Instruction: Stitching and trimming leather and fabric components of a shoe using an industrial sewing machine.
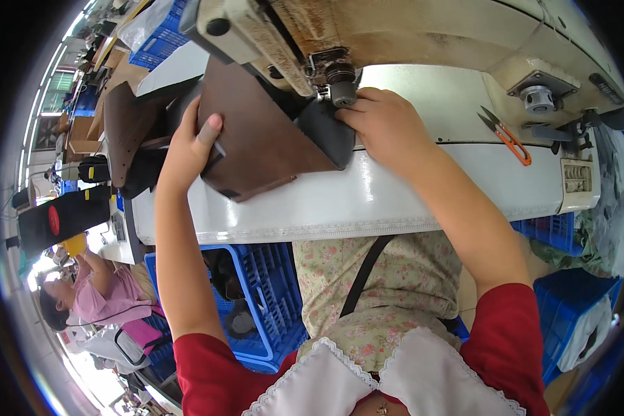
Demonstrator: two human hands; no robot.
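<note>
A brown leather-like panel (256, 132) with a folded black part (331, 132) lies tilted on the white bed of a sewing machine (423, 38). My left hand (189, 151) grips the panel's left edge, thumb on top and the other fingers partly hidden. The black part runs under the machine's sewing head (341, 87). Close beside that head, my right hand (388, 128) is closed, its fingertips pinching the black part's edge. More brown and black pieces (133, 128) hang together at the left, beyond my left hand; whether they join the panel I cannot tell.
Orange-handled thread snips (512, 144) lie on the bed to the right. Below the table's front edge stands a blue crate (253, 305) holding dark pieces. Other blue crates (568, 312) are at the right. Another person (107, 295) in pink works at the far left.
</note>
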